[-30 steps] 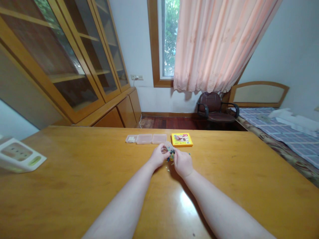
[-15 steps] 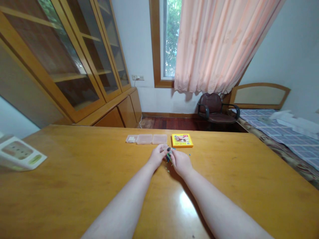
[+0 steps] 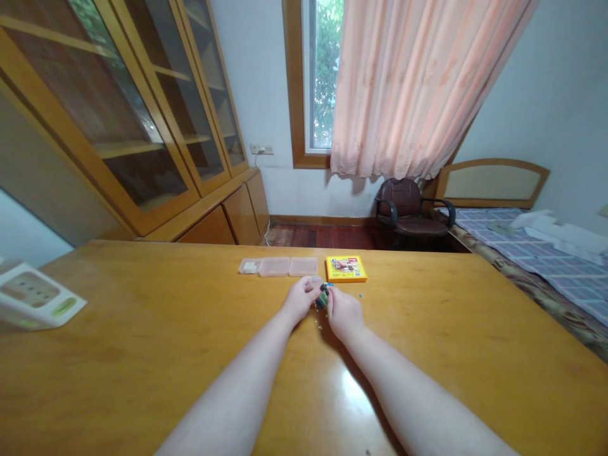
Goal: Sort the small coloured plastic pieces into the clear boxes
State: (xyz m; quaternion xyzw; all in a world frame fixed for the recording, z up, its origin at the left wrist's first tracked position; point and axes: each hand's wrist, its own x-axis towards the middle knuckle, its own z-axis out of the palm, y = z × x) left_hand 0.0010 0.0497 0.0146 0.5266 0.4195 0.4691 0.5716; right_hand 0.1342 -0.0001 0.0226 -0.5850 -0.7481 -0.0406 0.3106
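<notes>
My left hand [image 3: 299, 300] and my right hand [image 3: 344, 310] meet over the far middle of the table. Between their fingertips is a small black piece [image 3: 324, 288], too small to name, and both hands are closed on it. Just beneath lie green and blue pieces [image 3: 322, 300], partly hidden by the fingers. Several tiny pale bits [image 3: 318, 325] are scattered on the wood nearer to me. A small blue piece [image 3: 360, 296] lies alone to the right of my right hand.
Clear plastic trays [image 3: 274, 266] stand in a row behind my left hand. A yellow box [image 3: 346, 269] with a printed top lies behind my right hand. On the table's [image 3: 142, 354] left edge is a white device [image 3: 35, 297]. A chair [image 3: 403, 206] stands beyond the table.
My right hand's fingers have shifted slightly around the black piece, which now shows more clearly. The left hand stays nearly in place, and the view has moved a little.
</notes>
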